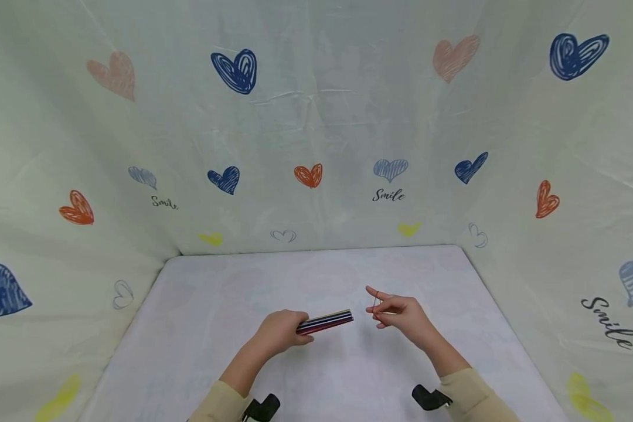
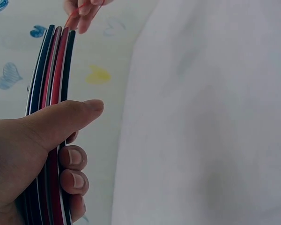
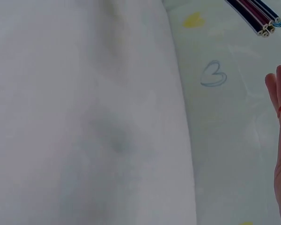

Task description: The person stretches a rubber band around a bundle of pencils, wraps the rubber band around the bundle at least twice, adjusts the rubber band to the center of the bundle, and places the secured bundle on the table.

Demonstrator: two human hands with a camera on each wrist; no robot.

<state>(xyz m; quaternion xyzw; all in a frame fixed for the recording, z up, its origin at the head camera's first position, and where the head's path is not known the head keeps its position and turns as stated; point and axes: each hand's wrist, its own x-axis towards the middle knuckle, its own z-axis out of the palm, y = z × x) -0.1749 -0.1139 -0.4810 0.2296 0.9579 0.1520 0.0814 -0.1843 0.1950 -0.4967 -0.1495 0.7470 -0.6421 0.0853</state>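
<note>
A bundle of several long, thin pencils [image 1: 327, 322], striped in dark blue, red and white, is gripped in my left hand [image 1: 279, 334]. In the left wrist view the thumb of this hand lies across the pencils, with the other fingers curled round the far side. To the right, a little apart from the bundle's end, is my right hand [image 1: 403, 316]. A thin red rubber band [image 1: 374, 305] is looped on its fingers and stretched between them. The right wrist view catches only part of that hand at its right edge, along with the round pencil ends.
Both hands are above a white table [image 1: 221, 287]. Behind it and at both sides hangs a pale curtain [image 1: 316, 129] printed with hearts and the word "Smile". A black wrist camera [image 1: 264, 407] sits by the left sleeve, another [image 1: 429, 397] by the right sleeve.
</note>
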